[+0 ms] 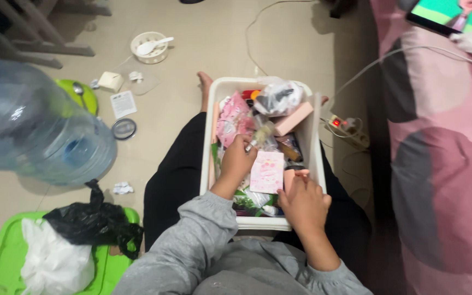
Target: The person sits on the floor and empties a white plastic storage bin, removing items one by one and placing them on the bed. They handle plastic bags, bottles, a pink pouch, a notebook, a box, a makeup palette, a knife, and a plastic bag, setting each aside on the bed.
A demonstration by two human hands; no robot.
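- 2 bare hands work inside a white basket (208, 136) that rests on the person's lap, over black trousers, with grey sleeves (192, 240) reaching in from below.
- Left hand (239, 161): its grip is clenched around a small clear packet (260, 136) near the middle of the basket, fingers curled over the packet's lower end.
- Right hand (304, 199): it rests at the basket's near right corner, fingers bent and touching a pale pink item (293, 176) there; whether it truly grasps it I cannot tell.
- Between the 2 hands lies a pink card (267, 172), flat on the other contents.
- Further back in the basket: a pink patterned pouch (233, 120) on the left, a pink box (293, 119) tilted on the right, and a clear bag (279, 97) with dark contents at the far end.
- On the floor to the left lies a big blue water jug (28, 125) on its side, near a round lid (124, 129) and a white paper slip (123, 104).
- A green tray (4, 251) at the lower left carries a black bag (94, 224) and a white bag (53, 262).
- Farther off sits a white bowl (149, 48) with a spoon in it.
- Right of the basket, a power strip (345, 127) with a red light lies beside a pink bed (443, 164).
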